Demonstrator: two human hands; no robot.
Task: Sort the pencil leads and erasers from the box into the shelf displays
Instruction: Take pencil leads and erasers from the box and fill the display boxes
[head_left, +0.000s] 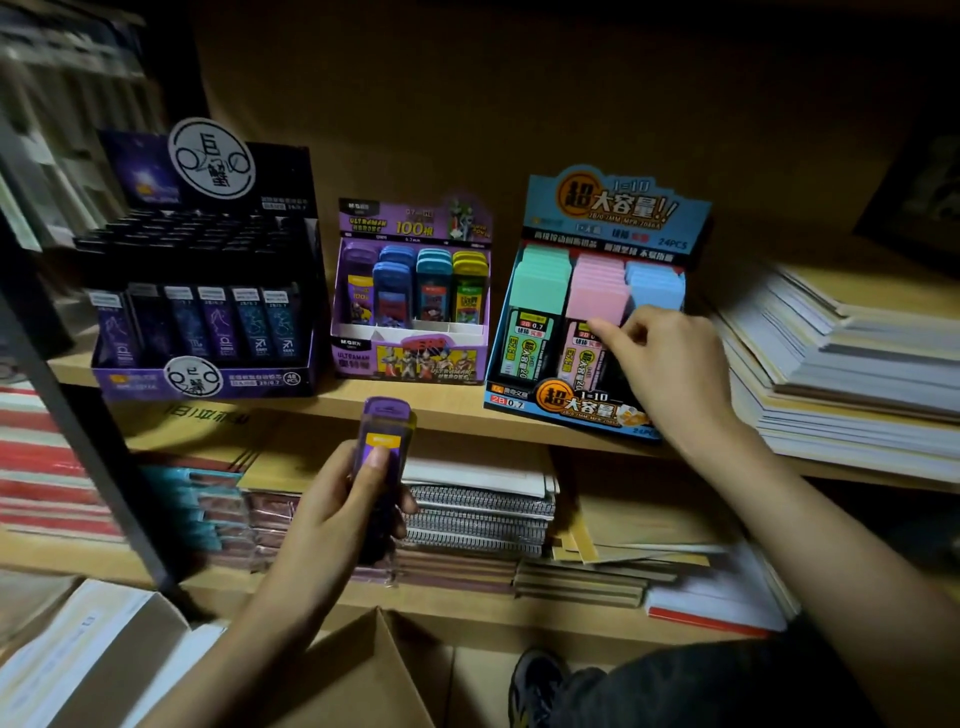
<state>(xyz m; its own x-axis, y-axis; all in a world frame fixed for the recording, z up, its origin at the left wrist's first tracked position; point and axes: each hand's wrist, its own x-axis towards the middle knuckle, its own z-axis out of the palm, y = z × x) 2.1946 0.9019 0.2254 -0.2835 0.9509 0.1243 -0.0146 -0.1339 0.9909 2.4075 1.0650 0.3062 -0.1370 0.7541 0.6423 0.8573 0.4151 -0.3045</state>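
Note:
My left hand (340, 512) grips a purple pencil-lead case (383, 441) upright, just below the shelf edge. On the shelf stand three displays: a dark purple one (208, 322) at the left, a purple Ultraman one (413, 306) in the middle with purple, blue, teal and yellow cases, and a blue one (592, 306) at the right with green, pink and blue cases. My right hand (670, 358) reaches into the blue display, fingers curled, index finger touching a pink case (589, 343). Whether it holds anything is hidden.
An open cardboard box (384, 670) lies at the bottom, beside my shoe (535, 686). Stacks of paper (841, 364) fill the shelf's right side. Notebooks and spiral pads (478, 514) crowd the lower shelf. A dark metal upright (78, 415) runs down the left.

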